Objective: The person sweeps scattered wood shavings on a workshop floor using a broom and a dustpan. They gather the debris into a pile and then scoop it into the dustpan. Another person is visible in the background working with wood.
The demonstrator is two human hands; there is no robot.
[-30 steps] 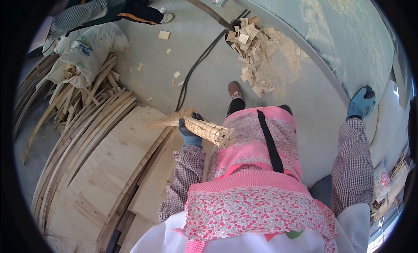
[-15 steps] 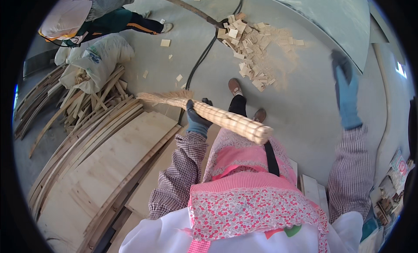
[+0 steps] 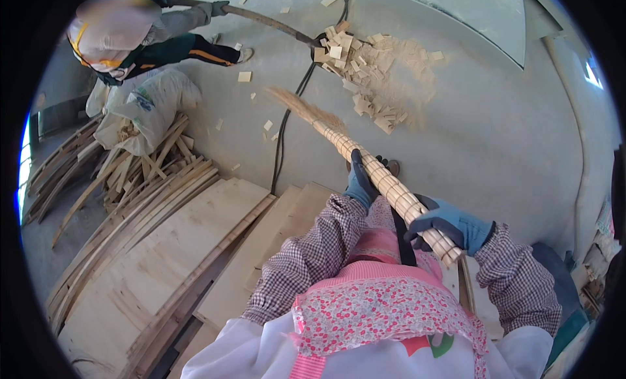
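Note:
Slanting across in front of me is a straw broom (image 3: 349, 149), its stalks bound into a thick handle and its bristles spread toward the upper left. My left hand (image 3: 361, 181), in a blue and dark grey glove, is closed around the middle of it. Near the butt end, my right hand (image 3: 448, 224), gloved alike, wraps the handle with its fingers. Beyond the bristles a heap of small wood offcuts and sawdust (image 3: 372, 72) lies on the grey floor.
A co-worker (image 3: 124, 33) at the upper left holds a long wooden handle (image 3: 261, 17) reaching to the heap. Dark cables (image 3: 280, 144) cross the floor. Stacked boards (image 3: 169, 242), wood strips (image 3: 124, 183) and a white sack (image 3: 153, 105) lie to my left.
My right hand has come in from the far right and gripped the broom's butt end. The left hand and broom have shifted right, with the broom tilted more steeply.

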